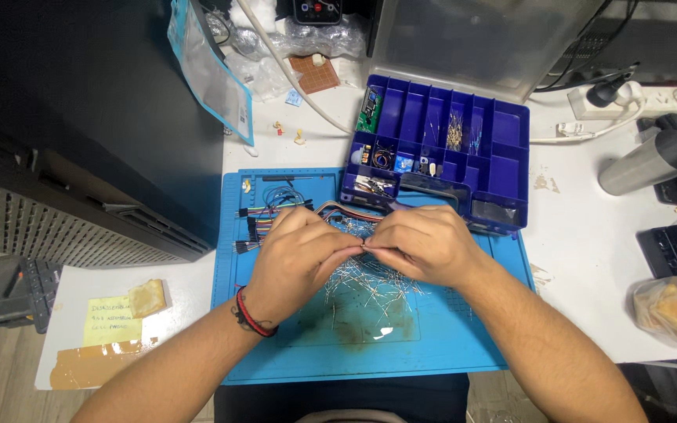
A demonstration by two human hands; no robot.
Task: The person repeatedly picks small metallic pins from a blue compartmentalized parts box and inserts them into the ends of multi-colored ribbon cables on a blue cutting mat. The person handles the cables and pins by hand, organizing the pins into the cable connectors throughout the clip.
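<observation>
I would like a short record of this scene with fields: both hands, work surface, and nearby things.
left hand: left hand pinches a thin wire part at the fingertips
right hand: right hand pinches the same part, the fingertips meet
work surface: blue mat on a white table
under hands: pile of thin wire parts
behind: blue compartment box, open
left of hands: coloured jumper wires

- Thin metal-legged component point(364, 247): tiny, pinched level between both sets of fingertips, just above the pile.
- Loose pile of wire-legged parts point(370, 283): silvery, scattered across the blue mat, directly under the hands.
</observation>
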